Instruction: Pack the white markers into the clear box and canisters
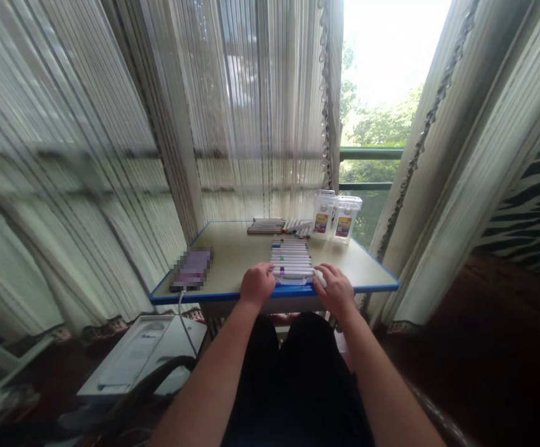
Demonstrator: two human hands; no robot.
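Note:
A row of white markers with coloured bands [291,257] lies in a clear tray at the front of a small beige table with a blue edge [232,254]. My left hand [256,284] rests at the tray's left end, fingers curled against the nearest markers. My right hand [335,287] sits at the right end, fingers bent on the markers there. Both hands touch the front of the row; what each grips is not distinct.
More markers [270,226] lie in a row at the table's back, beside two clear plastic boxes with labels [335,216]. A blurred dark device [191,269] with a cable sits at the left. Curtains surround the table; a white box [139,357] lies on the floor.

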